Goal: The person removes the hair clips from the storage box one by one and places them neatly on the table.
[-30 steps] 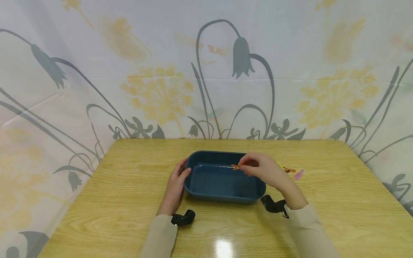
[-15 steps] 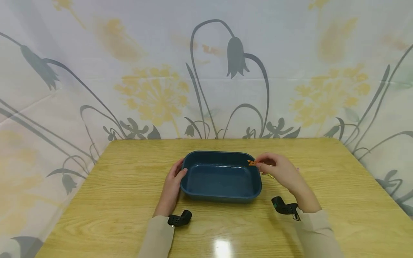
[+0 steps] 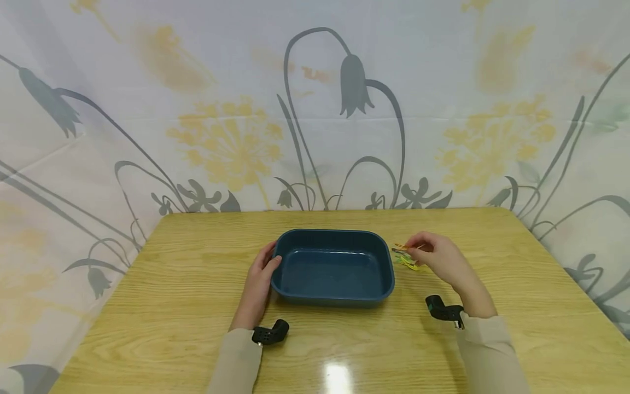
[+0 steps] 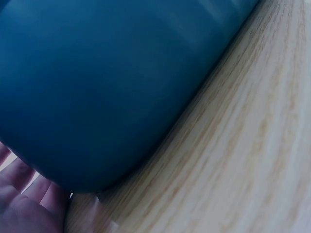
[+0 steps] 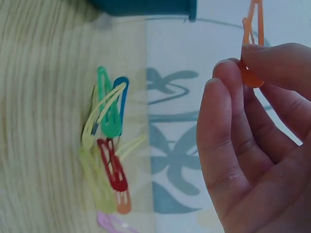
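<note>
A deep blue rectangular dish (image 3: pixel 334 276) rests on the wooden table. My left hand (image 3: pixel 260 272) grips its left end, thumb over the rim and fingers along the outer wall; the left wrist view shows those fingers (image 4: pixel 36 189) against the dish. To the right of the dish, my right hand (image 3: pixel 438 260) pinches an orange snap hair clip (image 5: pixel 253 77) between thumb and fingertips. Below that hand lies a loose pile of hair clips, among them a green one (image 5: pixel 110 109), a dark red one (image 5: pixel 112 167) and several yellow ones. In the head view the hand partly hides this pile.
A pink-purple clip (image 5: pixel 114 223) lies at the pile's edge. Behind the table (image 3: pixel 197 301) hangs a flower-printed cloth (image 3: pixel 315 109). Each wrist carries a small black camera (image 3: pixel 443 309).
My right hand has moved right, from above the dish to over the clip pile, still pinching the orange clip. My left hand has stayed on the dish.
</note>
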